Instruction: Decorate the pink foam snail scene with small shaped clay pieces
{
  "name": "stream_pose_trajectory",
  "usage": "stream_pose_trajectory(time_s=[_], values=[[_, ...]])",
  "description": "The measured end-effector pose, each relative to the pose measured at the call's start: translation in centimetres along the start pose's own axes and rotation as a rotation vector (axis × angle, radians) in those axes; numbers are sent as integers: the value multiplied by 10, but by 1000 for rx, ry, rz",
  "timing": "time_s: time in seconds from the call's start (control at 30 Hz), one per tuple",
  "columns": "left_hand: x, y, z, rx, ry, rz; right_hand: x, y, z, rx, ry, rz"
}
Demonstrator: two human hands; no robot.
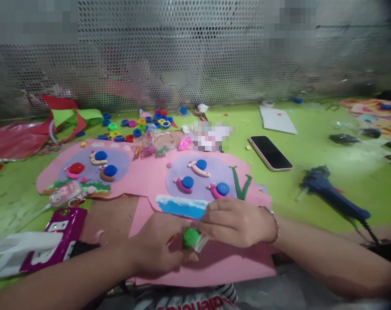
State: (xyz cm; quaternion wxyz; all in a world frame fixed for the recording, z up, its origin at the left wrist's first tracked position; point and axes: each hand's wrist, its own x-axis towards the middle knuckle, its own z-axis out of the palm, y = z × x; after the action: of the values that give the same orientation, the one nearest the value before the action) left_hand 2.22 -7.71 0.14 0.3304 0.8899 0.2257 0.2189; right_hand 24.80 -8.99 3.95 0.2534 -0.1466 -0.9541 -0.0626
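My left hand and my right hand meet over the near edge of a pink foam sheet. Between their fingertips is a lump of green clay in a clear wrapper; both hands pinch it. Just beyond the hands lies a purple patch with three clay snails with blue bottle-cap shells, a blue wave strip and green clay stalks. A second pink board at the left carries more snails with red and blue caps.
Coloured bottle caps and small clay bags lie behind the boards. A phone, a white card and a blue glue gun sit to the right. A magenta power strip lies at the left. Perforated metal wall behind.
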Motion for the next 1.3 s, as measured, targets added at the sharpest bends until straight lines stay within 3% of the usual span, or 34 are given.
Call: stream_pose_trajectory(time_s=[0.17, 0.33, 0.5, 0.73, 1.0, 1.3], values=[[0, -1, 2, 30, -109, -157, 1, 2, 1, 19, 26, 16], [-2, 2, 0, -70, -36, -193, 1, 1, -4, 107, 126, 56], [-2, 4, -4, -181, -93, -233, 3, -2, -4, 160, 209, 168], [2, 8, -7, -202, -106, -297, 2, 3, -3, 229, 234, 170], [5, 8, -6, -226, -67, -348, 0, 6, 0, 364, 209, 234], [9, 5, -4, -266, 48, -417, 1, 11, 3, 322, 218, 278]])
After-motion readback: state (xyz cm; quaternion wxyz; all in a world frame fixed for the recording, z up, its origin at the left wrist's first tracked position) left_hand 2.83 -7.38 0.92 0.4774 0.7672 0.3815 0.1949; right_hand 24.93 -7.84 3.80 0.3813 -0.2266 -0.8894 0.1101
